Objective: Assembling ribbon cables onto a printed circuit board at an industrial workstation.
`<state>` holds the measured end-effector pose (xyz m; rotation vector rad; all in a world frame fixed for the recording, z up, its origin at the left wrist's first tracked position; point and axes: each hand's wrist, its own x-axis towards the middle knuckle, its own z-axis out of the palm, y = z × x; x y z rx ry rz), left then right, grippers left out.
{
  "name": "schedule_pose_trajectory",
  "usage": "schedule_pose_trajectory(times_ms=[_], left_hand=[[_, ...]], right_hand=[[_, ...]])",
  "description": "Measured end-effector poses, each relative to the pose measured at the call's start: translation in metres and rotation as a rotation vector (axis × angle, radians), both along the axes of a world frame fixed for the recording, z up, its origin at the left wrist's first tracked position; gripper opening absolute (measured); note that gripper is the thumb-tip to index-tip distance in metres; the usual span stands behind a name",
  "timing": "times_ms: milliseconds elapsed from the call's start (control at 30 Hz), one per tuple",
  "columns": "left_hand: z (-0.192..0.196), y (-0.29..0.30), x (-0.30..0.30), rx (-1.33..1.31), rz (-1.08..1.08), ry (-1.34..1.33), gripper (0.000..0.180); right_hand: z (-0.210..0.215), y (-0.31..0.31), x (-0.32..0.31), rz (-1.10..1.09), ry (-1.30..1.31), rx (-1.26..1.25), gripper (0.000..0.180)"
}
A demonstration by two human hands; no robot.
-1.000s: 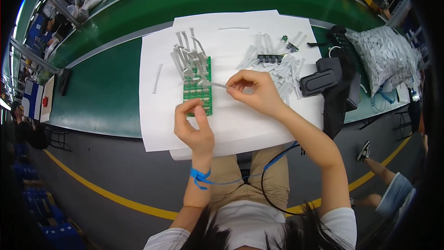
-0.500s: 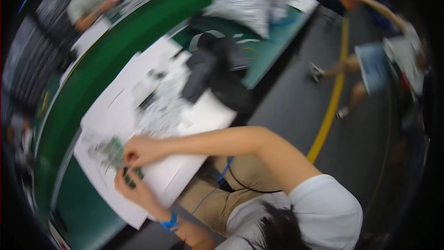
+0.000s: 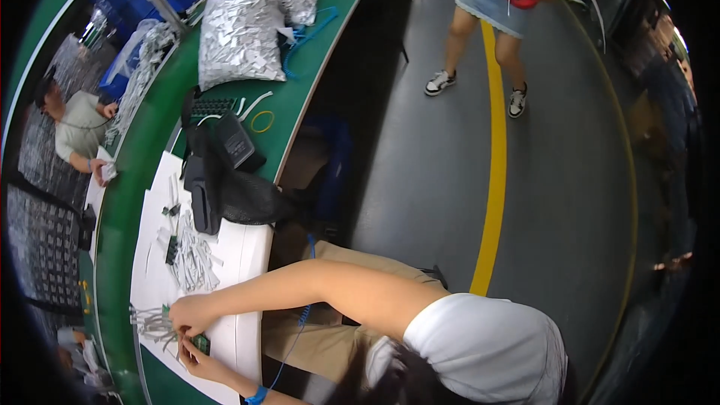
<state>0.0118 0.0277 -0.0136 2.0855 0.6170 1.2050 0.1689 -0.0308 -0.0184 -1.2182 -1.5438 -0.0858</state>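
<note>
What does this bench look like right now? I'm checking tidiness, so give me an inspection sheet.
Surface: green workbench with a white paper sheet laid over it.
Job's things: small green circuit board at the sheet's edge, with grey metal pins sticking out beside it.
Clutter: pile of small white parts; black bag; two silver foil bags; a yellow ring.
Grippers: right hand pinches at the board; left hand touches it from below.
Cables: blue coiled cord from the blue wrist strap.
Surroundings: grey floor with a yellow line; one person standing, another seated across the bench.
</note>
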Motion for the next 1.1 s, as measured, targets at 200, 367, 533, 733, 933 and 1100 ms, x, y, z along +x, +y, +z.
schedule_pose_trajectory(times_ms=[200,367,533,733,933,1100], left_hand=[[0.003,-0.006,0.0,-0.16,-0.002,0.034,0.024],[0.012,-0.014,0.003,-0.206,-0.02,0.017,0.017],[0.011,-0.031,0.0,-0.142,0.024,0.039,0.017],[0.017,-0.037,-0.009,-0.01,0.102,0.089,0.016],[0.019,-0.035,-0.002,-0.034,0.102,0.096,0.017],[0.02,-0.035,-0.002,-0.05,0.097,0.114,0.019]], right_hand=[[-0.013,0.018,0.002,0.092,0.221,-0.12,0.027],[0.01,-0.016,0.022,0.134,0.312,-0.339,0.02],[0.018,-0.027,0.028,0.159,0.436,-0.475,0.016],[0.03,-0.026,0.015,0.101,0.42,-0.588,0.018],[0.033,-0.027,0.02,0.089,0.47,-0.645,0.017],[0.039,-0.028,0.016,0.052,0.477,-0.681,0.017]])
